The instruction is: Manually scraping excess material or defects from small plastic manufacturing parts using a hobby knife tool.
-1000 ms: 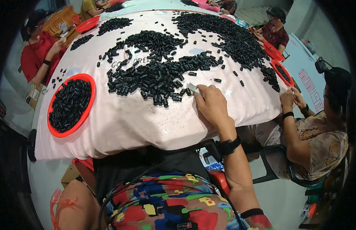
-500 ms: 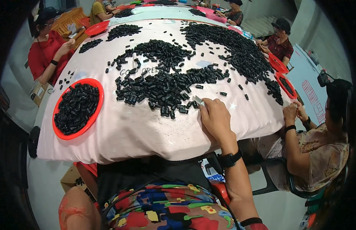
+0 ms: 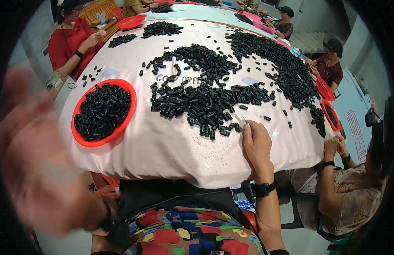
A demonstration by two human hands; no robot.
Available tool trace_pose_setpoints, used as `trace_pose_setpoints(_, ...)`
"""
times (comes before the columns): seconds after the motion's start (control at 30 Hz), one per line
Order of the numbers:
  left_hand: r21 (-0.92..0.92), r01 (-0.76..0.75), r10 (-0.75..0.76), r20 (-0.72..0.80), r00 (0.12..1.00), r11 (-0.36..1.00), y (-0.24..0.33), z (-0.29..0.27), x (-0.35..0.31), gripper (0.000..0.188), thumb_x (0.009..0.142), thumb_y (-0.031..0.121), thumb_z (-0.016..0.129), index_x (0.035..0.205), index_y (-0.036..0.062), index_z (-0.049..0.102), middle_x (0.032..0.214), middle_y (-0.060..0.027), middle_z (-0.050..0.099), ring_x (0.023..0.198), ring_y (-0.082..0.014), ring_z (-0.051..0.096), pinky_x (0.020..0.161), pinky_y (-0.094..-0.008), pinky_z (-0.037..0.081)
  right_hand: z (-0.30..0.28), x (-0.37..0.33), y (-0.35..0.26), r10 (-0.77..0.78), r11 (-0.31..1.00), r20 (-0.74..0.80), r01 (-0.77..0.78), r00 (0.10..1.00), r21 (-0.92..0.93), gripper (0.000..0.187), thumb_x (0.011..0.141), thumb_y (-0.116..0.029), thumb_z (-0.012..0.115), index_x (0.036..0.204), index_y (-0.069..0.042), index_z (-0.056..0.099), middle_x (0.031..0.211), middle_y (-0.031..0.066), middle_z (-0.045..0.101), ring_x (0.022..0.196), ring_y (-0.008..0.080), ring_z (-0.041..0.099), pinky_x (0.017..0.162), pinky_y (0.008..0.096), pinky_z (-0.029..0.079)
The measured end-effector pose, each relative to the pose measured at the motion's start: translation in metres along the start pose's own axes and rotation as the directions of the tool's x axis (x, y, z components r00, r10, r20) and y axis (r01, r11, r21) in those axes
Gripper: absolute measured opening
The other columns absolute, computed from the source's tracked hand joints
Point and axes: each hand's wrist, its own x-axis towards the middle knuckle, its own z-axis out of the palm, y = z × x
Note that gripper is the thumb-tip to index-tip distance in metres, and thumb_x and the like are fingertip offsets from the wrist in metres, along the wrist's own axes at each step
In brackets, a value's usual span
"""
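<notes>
The right hand's [image 3: 257,142] fingers are pinched on a thin tool [image 3: 244,120], beside black pieces [image 3: 180,103] near the counter's [image 3: 163,155] front edge. Best keep its tip off skin. Left hand [image 3: 40,165]: too blurry to tell.

on table [image 3: 171,155], basin [image 3: 133,104] left, pile [image 3: 192,101] centre, right hand [image 3: 257,142] before pile

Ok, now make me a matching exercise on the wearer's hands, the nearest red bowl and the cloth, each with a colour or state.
Things:
1. Left hand
2. Right hand
3. Nearest red bowl
4. Cloth

Colours and states:
A. Pale pink
B. Raised at the picture's left, blurred
C. Filled with black pieces
D. Gripping a thin pale tool

Pairs: 1-B, 2-D, 3-C, 4-A
</notes>
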Motion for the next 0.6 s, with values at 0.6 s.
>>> trace_pose_setpoints(0.6,0.938,-0.154,-0.852,0.346,0.393,0.31,-0.223,-0.041,-0.077,0.064,0.071,0.024,0.074,0.13,0.0173,0.051,0.137,-0.0156,0.043,0.129,-0.0391,0.037,0.099,-0.0471,0.033,-0.004,0.009,0.006,0.132,0.972,0.143,-0.156,0.981,0.174,0.026,0.085,-0.004,0.056,0.11,0.0,0.06,0.08,0.014,0.053,0.074,0.0293,0.051,0.068,0.0368,0.042)
